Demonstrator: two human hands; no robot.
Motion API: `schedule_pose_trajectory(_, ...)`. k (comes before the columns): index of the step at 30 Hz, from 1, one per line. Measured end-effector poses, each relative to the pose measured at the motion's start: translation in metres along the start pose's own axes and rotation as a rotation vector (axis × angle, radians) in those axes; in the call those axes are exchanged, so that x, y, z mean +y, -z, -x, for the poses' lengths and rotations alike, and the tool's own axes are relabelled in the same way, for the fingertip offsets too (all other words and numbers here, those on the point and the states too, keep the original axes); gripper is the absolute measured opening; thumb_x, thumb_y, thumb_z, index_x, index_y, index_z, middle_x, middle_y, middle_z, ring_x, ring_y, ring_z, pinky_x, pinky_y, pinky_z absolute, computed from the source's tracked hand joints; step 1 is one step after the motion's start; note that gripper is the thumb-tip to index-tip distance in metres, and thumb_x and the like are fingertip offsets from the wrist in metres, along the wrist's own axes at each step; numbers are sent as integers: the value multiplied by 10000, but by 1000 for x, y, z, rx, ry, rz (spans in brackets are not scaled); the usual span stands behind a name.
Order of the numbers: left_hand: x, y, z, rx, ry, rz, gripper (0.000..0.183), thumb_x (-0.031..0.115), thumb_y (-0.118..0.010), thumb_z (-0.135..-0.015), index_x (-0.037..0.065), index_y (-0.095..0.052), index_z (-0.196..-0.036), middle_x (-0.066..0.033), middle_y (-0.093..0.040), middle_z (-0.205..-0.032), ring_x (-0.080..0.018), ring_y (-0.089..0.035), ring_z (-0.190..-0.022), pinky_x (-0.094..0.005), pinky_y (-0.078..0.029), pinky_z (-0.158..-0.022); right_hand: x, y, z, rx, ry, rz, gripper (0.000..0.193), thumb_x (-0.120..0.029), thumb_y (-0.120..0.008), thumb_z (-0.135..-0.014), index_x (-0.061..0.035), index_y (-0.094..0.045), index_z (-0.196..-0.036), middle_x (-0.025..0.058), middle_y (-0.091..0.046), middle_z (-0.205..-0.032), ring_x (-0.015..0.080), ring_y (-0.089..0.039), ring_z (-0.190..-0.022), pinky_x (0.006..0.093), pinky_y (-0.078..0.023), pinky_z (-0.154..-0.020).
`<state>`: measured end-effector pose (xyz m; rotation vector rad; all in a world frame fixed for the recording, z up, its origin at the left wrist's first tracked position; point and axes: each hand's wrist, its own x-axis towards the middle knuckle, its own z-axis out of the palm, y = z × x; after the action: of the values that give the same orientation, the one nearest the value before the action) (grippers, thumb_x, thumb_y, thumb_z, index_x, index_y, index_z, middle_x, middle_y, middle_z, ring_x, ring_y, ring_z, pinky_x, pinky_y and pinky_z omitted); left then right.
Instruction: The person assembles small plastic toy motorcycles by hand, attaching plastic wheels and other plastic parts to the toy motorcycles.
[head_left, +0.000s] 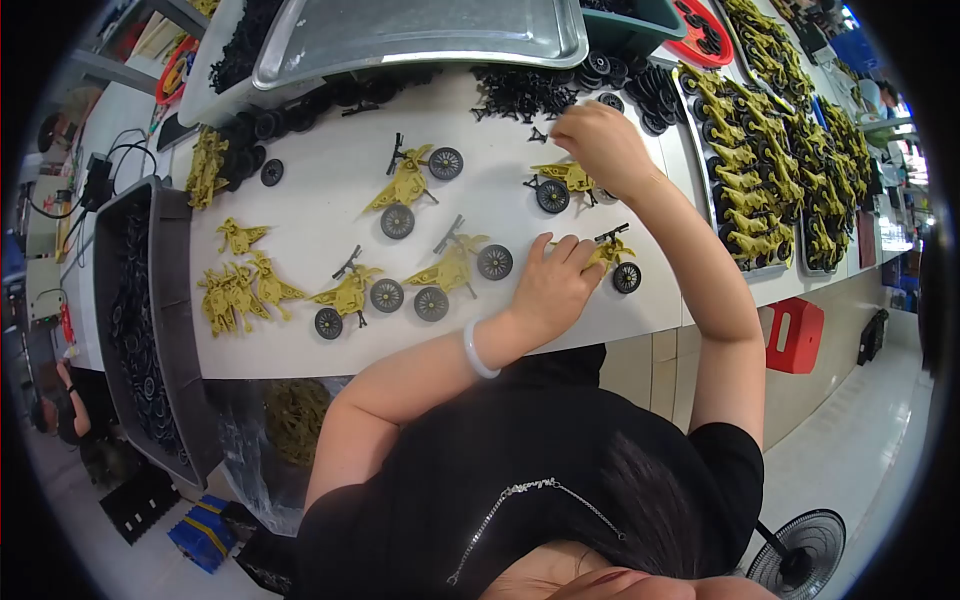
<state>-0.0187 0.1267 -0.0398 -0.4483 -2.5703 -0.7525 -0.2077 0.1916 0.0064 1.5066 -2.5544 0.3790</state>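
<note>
My left hand (555,285), with a pale bracelet on its wrist, grips a yellow toy motorcycle (617,250) with black handlebars and wheel, near the table's front edge. My right hand (606,148) is beyond it, beside a pile of small black parts (525,92). Its fingers are curled together, and anything between them is hidden. Under that hand another toy motorcycle (553,192) lies partly covered. Three more toy motorcycles stand or lie to the left: one further back (405,180), one nearer (350,292) and one beside my left hand (445,268).
Yellow motorcycle bodies (235,297) lie at the left, beside a grey bin (205,400) of black wheels. A metal tray (420,35) sits at the back. Trays of yellow motorcycles (740,195) fill the right. A red stool (796,335) and a fan (800,555) stand below.
</note>
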Motion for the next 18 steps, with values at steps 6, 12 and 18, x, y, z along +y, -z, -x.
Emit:
schedule_pose_trajectory(6, -4, -5, -3, 31, -3, 63, 113, 114, -654, -764, 62, -687, -860, -88, -594, -967, -244, -553, -913, -401, -429, -794, 2, -29, -46, -340, -173, 21, 114, -96, -622, -757, -57, -654, -859, 156, -678, -841, 330, -663, -848, 415, -528, -732)
schedule_pose_trajectory(12, -6, -2, -4, 23, 15, 79, 104, 112, -646, -774, 64, -680, -860, -88, -596, -961, -273, -560, -886, -398, -424, -742, 2, -22, -13, -179, -75, -222, 139, -63, -707, -709, -41, -644, -830, 110, -666, -845, 299, -631, -793, 379, -502, -735)
schedule_pose_trajectory(18, -9, -6, -5, 29, 7, 81, 126, 130, -634, -791, 82, -675, -900, -79, -590, -952, -264, -556, -861, -417, -404, -708, -30, 40, 119, 70, -603, -919, 164, 44, -673, -780, 5, -612, -927, -20, -575, -774, 38, -511, -695, 188, -432, -633)
